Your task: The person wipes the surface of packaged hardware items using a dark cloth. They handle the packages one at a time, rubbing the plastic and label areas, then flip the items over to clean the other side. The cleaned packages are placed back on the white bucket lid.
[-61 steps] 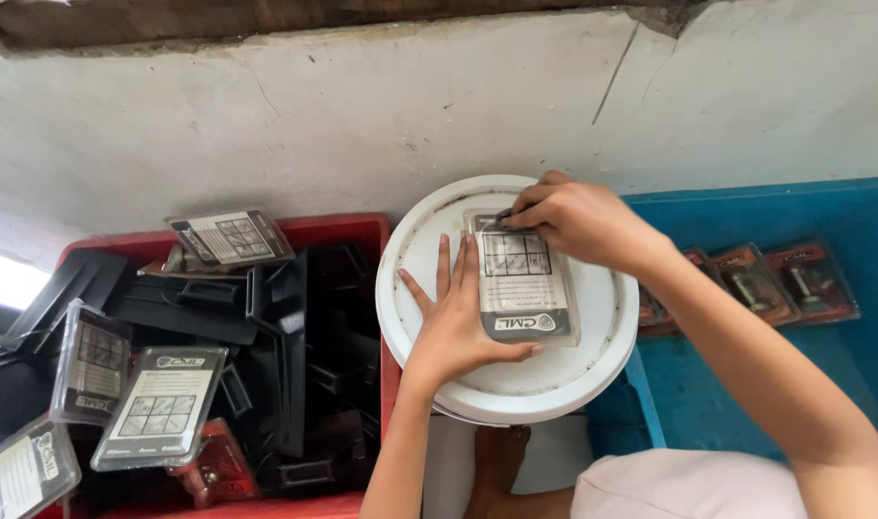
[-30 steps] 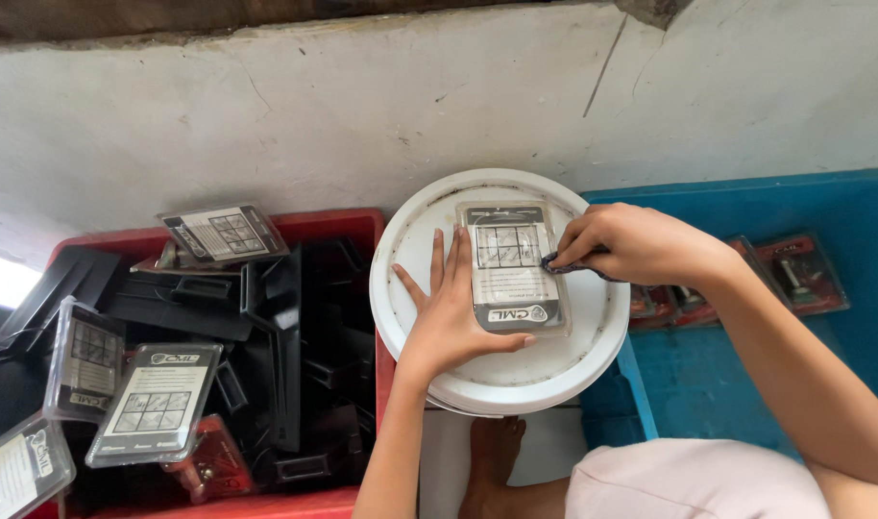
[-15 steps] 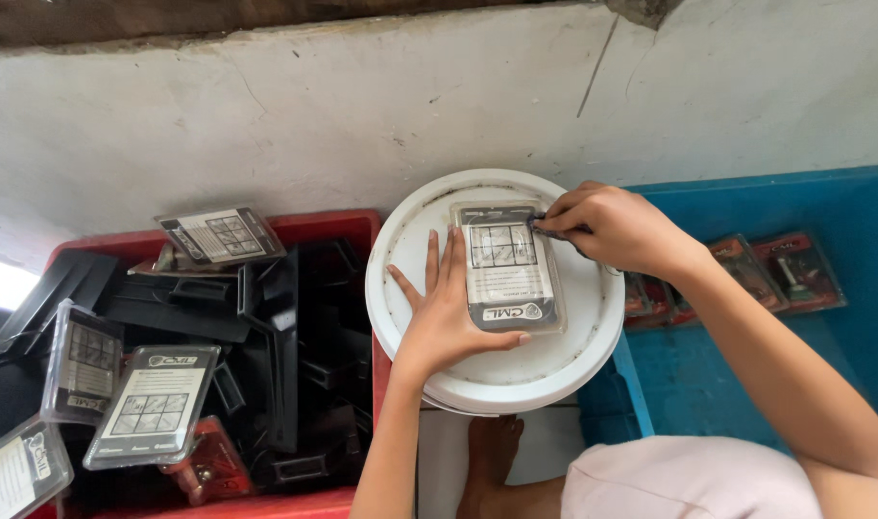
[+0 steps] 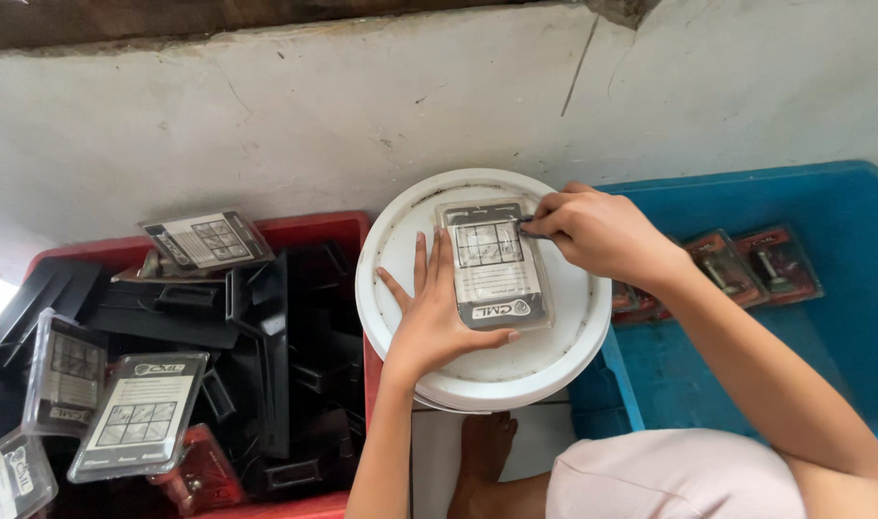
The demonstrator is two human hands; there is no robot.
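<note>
blister pack: clear plastic pack [image 4: 494, 265] with a printed grey-and-white card inside, lying flat, centred on the white bucket lid [image 4: 554, 358], long side running near to far.
left hand: left hand [image 4: 437, 317] flat on the lid, fingers spread, palm and thumb pressed against the pack's left and near edge; pinning it, not gripping.
right hand: right hand [image 4: 600, 231] clenched at the pack's far right corner, fingertips pinching something small and dark there; cannot tell what.
red crate: red crate [image 4: 309, 229] just left of the lid, packed with black plastic trays [image 4: 266, 327]; more carded blister packs [image 4: 141, 411] lie on top at the left.
blue crate: blue crate [image 4: 823, 202] right of the lid, red-backed blister packs [image 4: 756, 261] on its floor.
wall: rough whitewashed wall [image 4: 362, 106] at the far side.
near edge: bare foot [image 4: 482, 452], below the lid.
</note>
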